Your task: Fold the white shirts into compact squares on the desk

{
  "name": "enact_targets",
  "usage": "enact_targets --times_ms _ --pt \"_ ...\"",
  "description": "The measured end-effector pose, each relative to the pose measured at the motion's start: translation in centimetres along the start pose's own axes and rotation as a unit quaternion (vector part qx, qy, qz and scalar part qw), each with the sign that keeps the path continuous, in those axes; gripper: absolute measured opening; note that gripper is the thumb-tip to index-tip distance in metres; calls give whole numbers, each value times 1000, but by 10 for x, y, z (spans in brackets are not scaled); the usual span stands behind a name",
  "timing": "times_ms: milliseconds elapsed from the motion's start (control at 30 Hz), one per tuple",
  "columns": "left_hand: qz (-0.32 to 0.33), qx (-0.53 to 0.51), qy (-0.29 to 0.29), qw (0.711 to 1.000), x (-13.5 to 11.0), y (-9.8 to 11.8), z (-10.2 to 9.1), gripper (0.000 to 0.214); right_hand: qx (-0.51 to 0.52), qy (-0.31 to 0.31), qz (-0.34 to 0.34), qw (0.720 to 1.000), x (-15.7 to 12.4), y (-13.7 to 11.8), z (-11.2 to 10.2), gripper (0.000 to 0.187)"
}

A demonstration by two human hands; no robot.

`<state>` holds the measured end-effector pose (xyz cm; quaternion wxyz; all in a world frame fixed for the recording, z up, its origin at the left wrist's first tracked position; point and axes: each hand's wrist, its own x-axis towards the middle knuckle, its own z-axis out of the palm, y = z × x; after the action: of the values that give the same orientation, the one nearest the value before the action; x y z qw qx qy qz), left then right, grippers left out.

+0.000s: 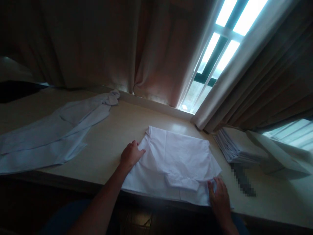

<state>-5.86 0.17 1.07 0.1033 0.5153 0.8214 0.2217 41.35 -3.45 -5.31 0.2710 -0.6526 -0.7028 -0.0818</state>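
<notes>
A white shirt (181, 156) lies partly folded on the pale tabletop before me, its collar turned toward the front edge. At the garment's left side, my left hand (132, 155) has its fingers curled round the cloth, thumb resting on top. My right hand (220, 194) pinches the near right corner between thumb and fingers. The lower layer of fabric reaches the table's front edge. Some fingertips of both hands are hidden by the cloth.
More white garments (73, 114) lie spread over the left of the table (107, 147). A folded white stack (241, 143) stands at the right, beside a pale box (278, 156). A dark pixelated item (243, 181) lies in front of it. Curtains (158, 65) hang behind.
</notes>
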Motion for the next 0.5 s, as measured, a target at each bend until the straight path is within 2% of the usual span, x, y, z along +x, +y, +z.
enact_targets --times_ms 133,233,300,367,500 --pt "3 -29 -43 999 12 -2 4 44 -18 -18 4 1000 -1 0 4 64" --pt "-40 -143 -48 988 20 -6 6 38 -28 -24 5 999 0 -2 5 61" --pt "-109 -295 -74 946 22 -7 6 39 -30 -28 8 999 1 -2 5 60" --pt "-167 -423 -109 884 21 -5 7 39 -32 -29 9 999 2 -3 4 59" --pt "-199 -554 -156 793 17 3 4 26 -42 -34 3 999 2 -4 2 55"
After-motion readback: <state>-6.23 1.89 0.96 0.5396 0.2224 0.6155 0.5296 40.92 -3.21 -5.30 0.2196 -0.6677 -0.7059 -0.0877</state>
